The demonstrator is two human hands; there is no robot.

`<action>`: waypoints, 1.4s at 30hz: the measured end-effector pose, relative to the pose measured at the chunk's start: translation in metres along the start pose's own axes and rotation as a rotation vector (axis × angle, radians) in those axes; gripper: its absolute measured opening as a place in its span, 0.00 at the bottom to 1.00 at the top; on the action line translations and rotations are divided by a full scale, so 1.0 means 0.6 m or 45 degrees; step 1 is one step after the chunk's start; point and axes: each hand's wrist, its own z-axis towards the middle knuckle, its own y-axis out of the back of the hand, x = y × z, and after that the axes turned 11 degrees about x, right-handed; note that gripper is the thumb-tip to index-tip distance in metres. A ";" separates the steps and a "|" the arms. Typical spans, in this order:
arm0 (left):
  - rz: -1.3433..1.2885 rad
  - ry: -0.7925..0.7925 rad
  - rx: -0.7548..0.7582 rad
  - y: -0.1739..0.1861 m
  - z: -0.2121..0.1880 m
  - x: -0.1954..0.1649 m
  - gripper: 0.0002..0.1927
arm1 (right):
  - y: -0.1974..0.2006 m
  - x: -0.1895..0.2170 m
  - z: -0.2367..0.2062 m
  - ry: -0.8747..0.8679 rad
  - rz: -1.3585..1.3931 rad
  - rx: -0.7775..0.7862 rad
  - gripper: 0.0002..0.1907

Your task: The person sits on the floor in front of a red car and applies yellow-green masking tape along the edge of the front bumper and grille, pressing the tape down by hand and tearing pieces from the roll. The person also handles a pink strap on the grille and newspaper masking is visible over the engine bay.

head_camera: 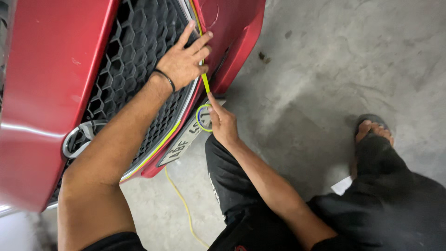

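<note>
Right hand [223, 123], just below the grille [134, 60], is closed around a small tape roll [203, 118]; thumb and fingers pinch it, and yellow tape [205, 82] runs taut from it up to the grille's edge. Left hand [183, 60] lies on the grille's right edge, fingers spread nearly flat, fingertips pressing the tape against the trim; it grips nothing. Laid tape follows the grille's lower rim, left toward the plate [183, 144].

Risks, as I judge them:
- The pull angle is steep, so the tape could drift off the trim line onto the red bumper [42, 93].
- Too much tension from the roll may stretch the tape, and it could lift at the corner.
- If the left fingertips ease off, the fresh end could peel.
- A loose yellow tail [183, 204] lies on the floor [325, 69] below the grille, near the knee, and could snag.
</note>
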 end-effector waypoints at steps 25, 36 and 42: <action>0.015 -0.021 0.184 0.008 0.011 0.001 0.10 | -0.023 -0.029 0.047 -0.348 0.305 0.374 0.26; 0.010 -0.018 0.208 -0.001 0.014 0.001 0.11 | -0.004 -0.015 0.067 -0.285 0.113 0.479 0.28; 0.012 0.000 0.278 -0.004 0.013 -0.023 0.09 | 0.003 -0.019 0.079 -0.260 0.105 0.537 0.28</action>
